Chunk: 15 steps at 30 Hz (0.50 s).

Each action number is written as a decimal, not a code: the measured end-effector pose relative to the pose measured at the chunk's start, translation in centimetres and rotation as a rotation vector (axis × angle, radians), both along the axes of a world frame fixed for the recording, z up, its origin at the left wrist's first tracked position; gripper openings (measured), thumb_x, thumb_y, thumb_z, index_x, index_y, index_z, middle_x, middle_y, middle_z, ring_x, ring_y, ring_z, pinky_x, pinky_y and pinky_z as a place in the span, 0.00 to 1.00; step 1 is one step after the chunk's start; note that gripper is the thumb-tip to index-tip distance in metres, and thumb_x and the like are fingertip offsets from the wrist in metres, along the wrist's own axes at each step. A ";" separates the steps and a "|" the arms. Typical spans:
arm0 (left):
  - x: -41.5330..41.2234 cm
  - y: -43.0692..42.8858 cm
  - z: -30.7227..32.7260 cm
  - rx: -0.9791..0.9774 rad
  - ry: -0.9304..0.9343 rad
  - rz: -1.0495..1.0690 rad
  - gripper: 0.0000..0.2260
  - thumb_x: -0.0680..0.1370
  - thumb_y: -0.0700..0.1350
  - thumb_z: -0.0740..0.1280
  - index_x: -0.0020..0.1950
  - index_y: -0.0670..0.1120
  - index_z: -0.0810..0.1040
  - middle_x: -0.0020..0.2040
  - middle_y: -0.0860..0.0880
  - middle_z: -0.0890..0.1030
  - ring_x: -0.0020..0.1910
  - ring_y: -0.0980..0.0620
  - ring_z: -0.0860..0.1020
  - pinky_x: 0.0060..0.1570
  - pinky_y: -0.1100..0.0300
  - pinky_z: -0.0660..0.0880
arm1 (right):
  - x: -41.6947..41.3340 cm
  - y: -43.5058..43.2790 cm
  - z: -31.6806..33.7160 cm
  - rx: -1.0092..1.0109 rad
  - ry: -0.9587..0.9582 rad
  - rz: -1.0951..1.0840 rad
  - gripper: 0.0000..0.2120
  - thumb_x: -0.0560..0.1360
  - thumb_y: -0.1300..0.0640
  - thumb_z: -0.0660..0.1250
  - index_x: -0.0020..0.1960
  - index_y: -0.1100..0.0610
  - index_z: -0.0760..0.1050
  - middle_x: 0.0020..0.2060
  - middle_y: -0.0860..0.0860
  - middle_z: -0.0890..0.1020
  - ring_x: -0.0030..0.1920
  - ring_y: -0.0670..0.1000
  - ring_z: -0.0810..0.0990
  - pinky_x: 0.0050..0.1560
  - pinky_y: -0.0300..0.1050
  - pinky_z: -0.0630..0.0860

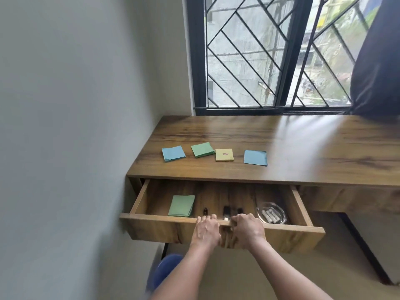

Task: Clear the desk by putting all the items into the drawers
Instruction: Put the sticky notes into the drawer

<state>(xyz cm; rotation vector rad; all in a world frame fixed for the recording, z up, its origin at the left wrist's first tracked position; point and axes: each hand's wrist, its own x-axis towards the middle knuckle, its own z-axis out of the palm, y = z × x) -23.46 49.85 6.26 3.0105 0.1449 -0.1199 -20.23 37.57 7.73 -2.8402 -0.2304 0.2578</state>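
The wooden desk (281, 139) carries several paper pads in a row: a blue pad (173, 153) at the left, a green pad (202, 149), a yellow pad (224, 155) and a blue sheet (255, 158). Below the desktop the left drawer (164, 229) stands pulled out. Inside it lie a green pad (181, 205), small dark items (226, 211) and a glass ashtray (271, 213) with white pieces in it. My left hand (206, 229) and my right hand (249, 227) grip the top edge of the drawer front, fingers curled over it.
A grey wall (75, 126) runs close along the desk's left side. A barred window (270, 53) stands behind the desk, with a dark curtain (376, 68) at the right. A blue object (164, 271) sits below the drawer near my left arm. A second drawer front (350, 198) is closed at the right.
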 end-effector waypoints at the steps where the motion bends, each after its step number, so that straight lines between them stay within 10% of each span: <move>1: -1.1 0.0 0.1 -0.026 0.000 -0.010 0.16 0.82 0.40 0.53 0.69 0.40 0.69 0.62 0.41 0.77 0.61 0.46 0.75 0.68 0.55 0.67 | -0.9 -0.2 0.3 0.002 0.027 0.001 0.14 0.73 0.60 0.59 0.50 0.50 0.81 0.49 0.54 0.83 0.52 0.56 0.80 0.51 0.44 0.75; 15: -12.0 -1.0 2.4 -0.123 0.132 0.000 0.12 0.81 0.39 0.57 0.52 0.39 0.80 0.49 0.42 0.81 0.45 0.50 0.81 0.44 0.60 0.78 | -11.1 -1.2 0.8 0.023 0.153 -0.056 0.12 0.73 0.58 0.66 0.53 0.51 0.82 0.54 0.52 0.81 0.55 0.53 0.79 0.56 0.43 0.75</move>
